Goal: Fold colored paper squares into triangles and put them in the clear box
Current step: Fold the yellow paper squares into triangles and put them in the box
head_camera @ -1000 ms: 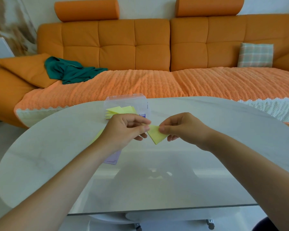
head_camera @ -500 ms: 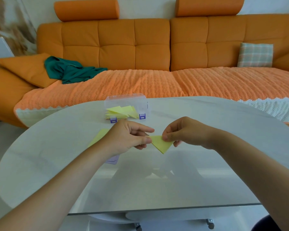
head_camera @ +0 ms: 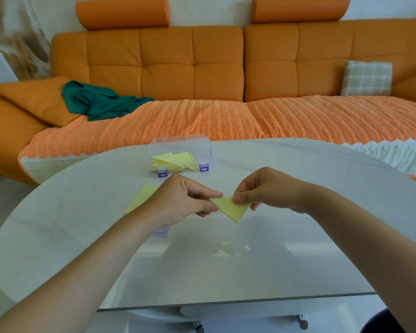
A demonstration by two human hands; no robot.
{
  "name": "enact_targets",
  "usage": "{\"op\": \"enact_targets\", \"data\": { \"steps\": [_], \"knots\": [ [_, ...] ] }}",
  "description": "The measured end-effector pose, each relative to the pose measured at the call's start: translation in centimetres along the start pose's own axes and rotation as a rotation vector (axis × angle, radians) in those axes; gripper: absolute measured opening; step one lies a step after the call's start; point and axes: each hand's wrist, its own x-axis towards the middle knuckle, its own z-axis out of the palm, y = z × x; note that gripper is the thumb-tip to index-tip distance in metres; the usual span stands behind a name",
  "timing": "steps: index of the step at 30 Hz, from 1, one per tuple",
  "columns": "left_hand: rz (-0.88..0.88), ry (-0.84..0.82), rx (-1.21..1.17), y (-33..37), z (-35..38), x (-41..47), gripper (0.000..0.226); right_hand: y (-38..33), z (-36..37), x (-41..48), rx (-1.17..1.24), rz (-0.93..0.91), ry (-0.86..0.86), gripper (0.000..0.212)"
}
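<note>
A folded yellow paper triangle (head_camera: 231, 208) hangs just above the table between both hands. My left hand (head_camera: 180, 200) pinches its left corner. My right hand (head_camera: 264, 189) pinches its upper edge with thumb and forefinger. Behind them stands the clear box (head_camera: 180, 144) with purple latches, holding several folded yellow triangles (head_camera: 175, 161). A flat yellow paper square (head_camera: 141, 198) lies on the table, partly hidden by my left hand.
The oval white table (head_camera: 298, 248) has a glossy top. A pale purple piece (head_camera: 161, 231) shows under my left wrist. An orange sofa (head_camera: 202, 75) with a green cloth (head_camera: 99, 100) stands behind.
Both hands have lowered toward me with the triangle, uncovering the box. The triangle has turned flatter, its point now down to the right.
</note>
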Motion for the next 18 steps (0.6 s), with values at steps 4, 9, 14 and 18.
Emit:
{"op": "enact_targets", "data": {
  "steps": [4, 9, 14, 18],
  "knots": [
    [0.007, -0.015, -0.021, -0.1, 0.0, -0.1, 0.032, 0.0, -0.1, 0.0, -0.008, -0.003, 0.015, 0.006],
    [-0.007, -0.006, -0.032, -0.2, 0.1, -0.1, 0.030, 0.2, -0.1, 0.0, -0.026, -0.015, 0.013, 0.006],
    [-0.038, 0.050, 0.032, -0.5, 0.7, 0.1, 0.013, 0.5, 0.2, 0.4, -0.043, -0.010, 0.014, 0.007],
    [-0.103, 0.131, 0.160, -1.5, 1.6, 0.6, 0.007, 0.9, 1.1, 0.8, -0.094, 0.016, 0.012, 0.009]
  ]
}}
